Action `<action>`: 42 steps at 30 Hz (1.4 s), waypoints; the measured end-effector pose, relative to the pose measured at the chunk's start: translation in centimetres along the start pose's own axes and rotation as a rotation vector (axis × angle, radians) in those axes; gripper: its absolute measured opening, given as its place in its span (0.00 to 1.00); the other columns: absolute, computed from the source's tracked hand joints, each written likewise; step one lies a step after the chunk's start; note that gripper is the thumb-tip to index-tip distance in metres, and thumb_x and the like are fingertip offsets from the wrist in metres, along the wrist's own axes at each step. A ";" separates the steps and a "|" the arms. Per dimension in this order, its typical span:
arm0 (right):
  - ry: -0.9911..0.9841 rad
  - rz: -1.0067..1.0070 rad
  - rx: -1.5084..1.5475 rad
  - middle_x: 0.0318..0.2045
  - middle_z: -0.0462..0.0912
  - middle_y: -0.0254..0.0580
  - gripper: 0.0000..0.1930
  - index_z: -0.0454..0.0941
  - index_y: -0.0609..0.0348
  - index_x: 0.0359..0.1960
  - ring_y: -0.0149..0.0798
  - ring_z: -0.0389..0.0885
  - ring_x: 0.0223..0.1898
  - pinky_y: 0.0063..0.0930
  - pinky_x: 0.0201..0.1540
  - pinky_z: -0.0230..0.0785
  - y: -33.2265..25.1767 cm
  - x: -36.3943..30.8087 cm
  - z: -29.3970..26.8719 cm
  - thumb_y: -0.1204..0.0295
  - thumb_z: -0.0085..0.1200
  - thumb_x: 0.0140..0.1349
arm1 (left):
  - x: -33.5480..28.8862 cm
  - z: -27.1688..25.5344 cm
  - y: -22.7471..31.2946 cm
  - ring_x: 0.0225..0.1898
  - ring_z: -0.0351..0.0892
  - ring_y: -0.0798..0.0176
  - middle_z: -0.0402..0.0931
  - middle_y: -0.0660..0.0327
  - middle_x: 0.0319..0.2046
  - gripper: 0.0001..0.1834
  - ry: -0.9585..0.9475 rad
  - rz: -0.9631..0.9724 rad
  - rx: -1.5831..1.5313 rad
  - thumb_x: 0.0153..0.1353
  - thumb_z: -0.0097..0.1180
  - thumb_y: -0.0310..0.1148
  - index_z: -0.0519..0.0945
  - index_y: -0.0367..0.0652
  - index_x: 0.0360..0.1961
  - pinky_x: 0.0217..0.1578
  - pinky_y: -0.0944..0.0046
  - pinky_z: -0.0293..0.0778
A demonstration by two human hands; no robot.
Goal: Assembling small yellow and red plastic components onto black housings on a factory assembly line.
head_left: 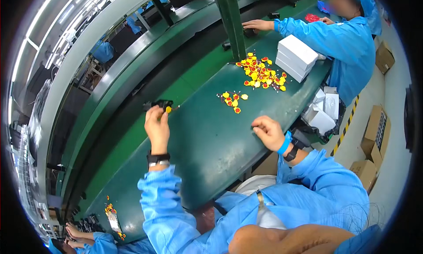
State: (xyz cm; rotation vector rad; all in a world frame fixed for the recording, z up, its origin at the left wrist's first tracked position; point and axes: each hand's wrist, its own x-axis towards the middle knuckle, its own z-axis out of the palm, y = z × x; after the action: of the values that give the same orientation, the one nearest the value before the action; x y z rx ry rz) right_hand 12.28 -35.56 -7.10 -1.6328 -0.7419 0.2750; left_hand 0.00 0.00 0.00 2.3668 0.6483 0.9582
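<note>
My left hand (157,129) reaches over the far edge of the green work surface, fingers pinched. At its fingertips is a small yellow part (168,109) with a thin wire end. A black part (162,104) sits just beyond the fingers; whether I grip it too cannot be told. My right hand (269,132) hovers over the near side of the surface, fingers curled together; a dark speck shows at its fingertips. Ahead between the hands lies a small group of yellow and red parts (231,102) with wires, and behind it a larger pile (262,72).
A stack of white boxes (296,57) stands beside the pile. A co-worker (348,46) in blue works at the far right, another person's hands (76,233) at lower left. A green post (232,29) rises by a conveyor (132,93). A bin of white cartons (324,110) stands right.
</note>
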 end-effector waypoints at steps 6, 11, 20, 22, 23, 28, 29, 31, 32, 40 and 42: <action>0.024 -0.259 -0.259 0.29 0.79 0.42 0.03 0.76 0.60 0.28 0.47 0.79 0.32 0.35 0.33 0.71 -1.4 0.0 0.5 0.79 0.55 0.52 | 6.4 6.3 -3.5 0.55 0.71 0.45 0.68 0.44 0.56 0.16 -0.014 -0.049 0.234 0.51 0.62 0.26 0.81 0.42 0.44 0.55 0.56 0.68; 0.019 -0.277 -0.264 0.29 0.79 0.42 0.02 0.76 0.61 0.28 0.46 0.79 0.32 0.35 0.34 0.71 -1.3 0.2 0.5 0.78 0.55 0.52 | 5.9 8.0 -5.9 0.65 0.57 0.42 0.55 0.39 0.64 0.33 -0.122 -0.230 0.337 0.48 0.65 0.30 0.71 0.43 0.58 0.63 0.56 0.58; -0.003 -0.188 -0.262 0.29 0.78 0.43 0.03 0.77 0.59 0.30 0.45 0.79 0.29 0.33 0.31 0.71 -0.9 0.4 0.5 0.76 0.55 0.54 | 0.2 2.1 -0.8 0.41 0.78 0.57 0.74 0.50 0.46 0.17 -0.161 -0.196 0.032 0.54 0.61 0.29 0.77 0.36 0.46 0.43 0.61 0.74; -0.007 -0.105 -0.238 0.29 0.79 0.43 0.03 0.77 0.59 0.30 0.43 0.79 0.28 0.32 0.31 0.71 -1.1 0.6 0.3 0.75 0.55 0.54 | -2.4 0.8 2.0 0.33 0.79 0.65 0.79 0.58 0.34 0.12 -0.314 -0.305 -0.303 0.57 0.59 0.27 0.79 0.35 0.42 0.37 0.67 0.74; -0.020 -0.026 -0.209 0.29 0.79 0.43 0.04 0.78 0.59 0.31 0.41 0.79 0.27 0.32 0.30 0.71 -1.3 0.9 0.3 0.75 0.56 0.54 | -4.1 0.1 3.4 0.31 0.78 0.69 0.79 0.62 0.30 0.10 -0.381 -0.342 -0.448 0.58 0.57 0.27 0.79 0.34 0.40 0.34 0.69 0.74; -0.261 0.352 -0.047 0.29 0.79 0.40 0.17 0.70 0.68 0.49 0.29 0.78 0.19 0.24 0.21 0.71 -2.2 4.7 -1.1 0.72 0.54 0.60 | -13.4 -2.1 8.1 0.31 0.79 0.70 0.80 0.61 0.33 0.10 -0.638 -0.335 -0.509 0.60 0.56 0.26 0.79 0.33 0.41 0.34 0.70 0.74; -0.273 0.341 -0.133 0.28 0.80 0.42 0.17 0.70 0.68 0.48 0.29 0.77 0.17 0.25 0.21 0.71 -2.5 5.6 -1.5 0.72 0.55 0.59 | -15.0 -2.6 8.6 0.31 0.79 0.70 0.81 0.61 0.32 0.10 -0.706 -0.347 -0.494 0.61 0.56 0.26 0.79 0.33 0.41 0.34 0.70 0.74; -0.255 0.256 -0.341 0.29 0.81 0.46 0.18 0.71 0.67 0.49 0.36 0.80 0.21 0.31 0.26 0.73 -2.6 7.8 -1.9 0.72 0.56 0.58 | -18.2 -3.1 8.9 0.32 0.79 0.70 0.81 0.60 0.32 0.10 -0.712 -0.439 -0.543 0.61 0.57 0.27 0.79 0.33 0.42 0.34 0.70 0.74; -0.206 0.177 -0.472 0.30 0.81 0.48 0.19 0.71 0.67 0.49 0.41 0.81 0.26 0.34 0.31 0.74 -2.0 8.9 -1.9 0.71 0.56 0.58 | -19.7 -3.2 8.6 0.32 0.79 0.70 0.81 0.60 0.32 0.11 -0.705 -0.471 -0.557 0.61 0.57 0.27 0.79 0.32 0.43 0.34 0.71 0.74; -0.223 0.130 -0.962 0.36 0.81 0.59 0.15 0.74 0.66 0.41 0.57 0.80 0.41 0.43 0.45 0.72 0.1 13.6 1.3 0.68 0.55 0.56 | -23.7 -5.0 8.1 0.31 0.80 0.69 0.82 0.59 0.30 0.10 -0.444 -0.549 -0.533 0.60 0.57 0.28 0.80 0.32 0.40 0.34 0.71 0.75; -0.259 0.186 -0.906 0.33 0.82 0.58 0.13 0.78 0.65 0.33 0.56 0.81 0.39 0.42 0.44 0.73 -0.2 13.9 1.8 0.67 0.57 0.52 | -24.2 -5.0 7.7 0.31 0.80 0.69 0.82 0.59 0.29 0.10 -0.401 -0.547 -0.550 0.60 0.57 0.28 0.81 0.32 0.39 0.34 0.71 0.75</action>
State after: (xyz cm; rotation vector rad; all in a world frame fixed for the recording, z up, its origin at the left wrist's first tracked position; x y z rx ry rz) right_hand 21.80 -25.77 -4.13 -2.5655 -0.9885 0.3064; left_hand -17.29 -18.83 -4.12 1.6856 0.7048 0.3418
